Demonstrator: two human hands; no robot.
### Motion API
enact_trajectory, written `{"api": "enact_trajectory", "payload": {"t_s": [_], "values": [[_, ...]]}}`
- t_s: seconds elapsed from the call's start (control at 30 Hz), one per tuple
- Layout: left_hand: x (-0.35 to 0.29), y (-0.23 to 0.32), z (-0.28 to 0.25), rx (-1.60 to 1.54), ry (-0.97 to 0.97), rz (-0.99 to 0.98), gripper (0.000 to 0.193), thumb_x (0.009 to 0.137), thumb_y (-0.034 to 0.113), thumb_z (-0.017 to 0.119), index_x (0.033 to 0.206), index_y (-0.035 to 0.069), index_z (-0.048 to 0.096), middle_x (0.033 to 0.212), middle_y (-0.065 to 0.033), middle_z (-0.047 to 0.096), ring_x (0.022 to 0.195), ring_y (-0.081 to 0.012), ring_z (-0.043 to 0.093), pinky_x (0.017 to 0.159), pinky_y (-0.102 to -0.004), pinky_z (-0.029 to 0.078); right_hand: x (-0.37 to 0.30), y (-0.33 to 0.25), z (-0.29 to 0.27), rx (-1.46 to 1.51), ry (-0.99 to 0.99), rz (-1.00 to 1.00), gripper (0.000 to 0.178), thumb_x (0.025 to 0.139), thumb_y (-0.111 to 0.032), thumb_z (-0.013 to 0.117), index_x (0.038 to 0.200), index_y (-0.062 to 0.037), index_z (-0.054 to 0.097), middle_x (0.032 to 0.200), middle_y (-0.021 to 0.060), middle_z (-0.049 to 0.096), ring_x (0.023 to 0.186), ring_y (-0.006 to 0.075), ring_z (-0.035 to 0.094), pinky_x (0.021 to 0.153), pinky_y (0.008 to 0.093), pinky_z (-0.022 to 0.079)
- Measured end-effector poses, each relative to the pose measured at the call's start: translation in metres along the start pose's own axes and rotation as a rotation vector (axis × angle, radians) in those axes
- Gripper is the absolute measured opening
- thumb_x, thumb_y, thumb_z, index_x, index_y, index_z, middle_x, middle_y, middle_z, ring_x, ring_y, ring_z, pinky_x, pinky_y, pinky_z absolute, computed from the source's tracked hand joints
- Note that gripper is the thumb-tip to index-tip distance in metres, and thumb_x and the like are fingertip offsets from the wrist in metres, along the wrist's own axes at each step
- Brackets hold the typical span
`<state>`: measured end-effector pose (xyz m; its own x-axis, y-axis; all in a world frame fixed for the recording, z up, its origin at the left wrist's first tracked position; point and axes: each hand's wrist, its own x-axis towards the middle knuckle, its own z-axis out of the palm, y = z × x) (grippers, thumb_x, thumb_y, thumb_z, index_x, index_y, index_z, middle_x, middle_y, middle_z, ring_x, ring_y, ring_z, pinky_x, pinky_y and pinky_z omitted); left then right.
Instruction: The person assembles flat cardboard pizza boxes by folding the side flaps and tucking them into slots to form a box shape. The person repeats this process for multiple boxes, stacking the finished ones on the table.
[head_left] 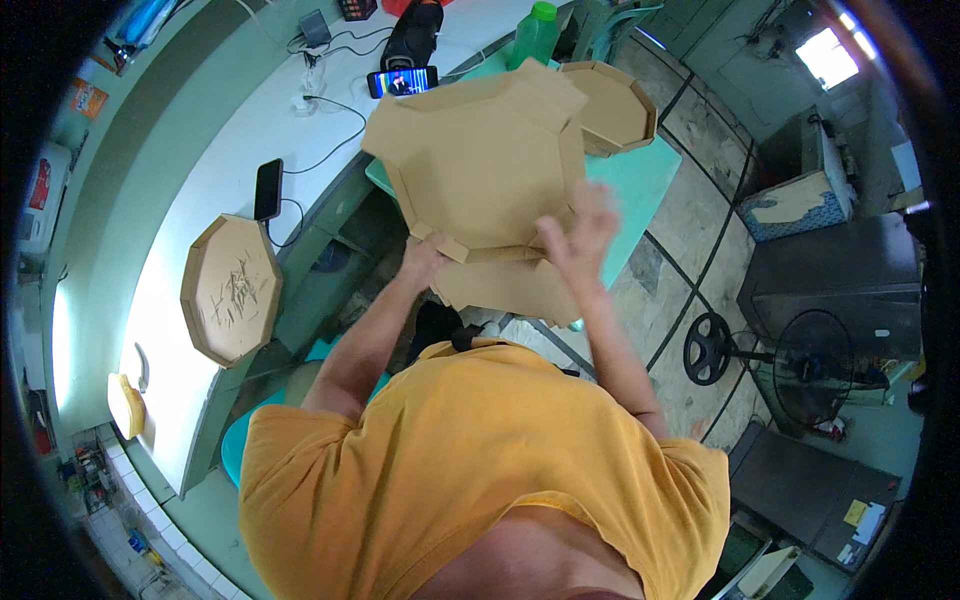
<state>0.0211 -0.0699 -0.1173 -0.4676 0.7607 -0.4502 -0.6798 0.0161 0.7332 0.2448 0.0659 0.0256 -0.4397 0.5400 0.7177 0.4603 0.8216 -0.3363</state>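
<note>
Left hand (425,258) has a grip on the near left corner of a part-folded cardboard box (480,165), thumb up on the folded edge. Right hand (583,235) is loose, fingers spread and blurry, right by the near right corner; can't tell if it's actually touching the board or just over it. So the box is right out in front of the person, over the near part of a green table (640,195), with some walls folded up and a wide flap hanging on the near side.

Far right on the same table there's an eight-sided cardboard tray (615,105), partly behind the box, and a green bottle (535,38) farther back. Over on the left, the white counter (225,180) has another eight-sided tray (230,242) with a bunch of thin brown scraps (238,292) in it. Dark phone (268,190) just beyond that, plugged into a cable, plus a lit-up phone (402,82) at the far end.
</note>
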Motion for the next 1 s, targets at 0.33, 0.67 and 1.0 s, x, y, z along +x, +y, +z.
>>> {"api": "enact_trajectory", "payload": {"t_s": [0.33, 0.67, 1.0], "values": [[0.003, 0.028, 0.025, 0.493, -0.107, 0.111, 0.045, 0.083, 0.000, 0.058, 0.126, -0.002, 0.049, 0.115, -0.0120, 0.062, 0.099, -0.0258, 0.065, 0.086, -0.0382, 0.053, -0.023, 0.021, -0.018, 0.857, -0.248, 0.918, 0.043, 0.091, -0.019, 0.062, 0.126, 0.0053, 0.052, 0.112, 0.0124, 0.065, 0.099, 0.0183, 0.060, 0.088, 0.0341, 0.048], [0.003, 0.035, 0.009, 0.353, -0.077, -0.095, 0.031, 0.088, 0.015, 0.061, 0.113, -0.002, 0.060, 0.104, -0.0085, 0.066, 0.094, -0.0205, 0.064, 0.087, -0.0348, 0.050, -0.091, 0.029, 0.032, 0.879, -0.004, 1.150, 0.020, 0.092, -0.009, 0.056, 0.105, 0.0047, 0.060, 0.087, 0.0098, 0.065, 0.073, 0.0221, 0.062, 0.067, 0.0364, 0.050], [0.002, 0.050, -0.048, 0.447, -0.025, -0.117, 0.019, 0.092, 0.009, 0.058, 0.104, -0.003, 0.065, 0.085, -0.0101, 0.066, 0.073, -0.0182, 0.064, 0.067, -0.0305, 0.055, -0.111, 0.032, 0.060, 1.216, -0.132, 1.436, 0.015, 0.090, -0.006, 0.056, 0.095, 0.0079, 0.057, 0.083, 0.0125, 0.061, 0.070, 0.0242, 0.061, 0.063, 0.0393, 0.051]]}}
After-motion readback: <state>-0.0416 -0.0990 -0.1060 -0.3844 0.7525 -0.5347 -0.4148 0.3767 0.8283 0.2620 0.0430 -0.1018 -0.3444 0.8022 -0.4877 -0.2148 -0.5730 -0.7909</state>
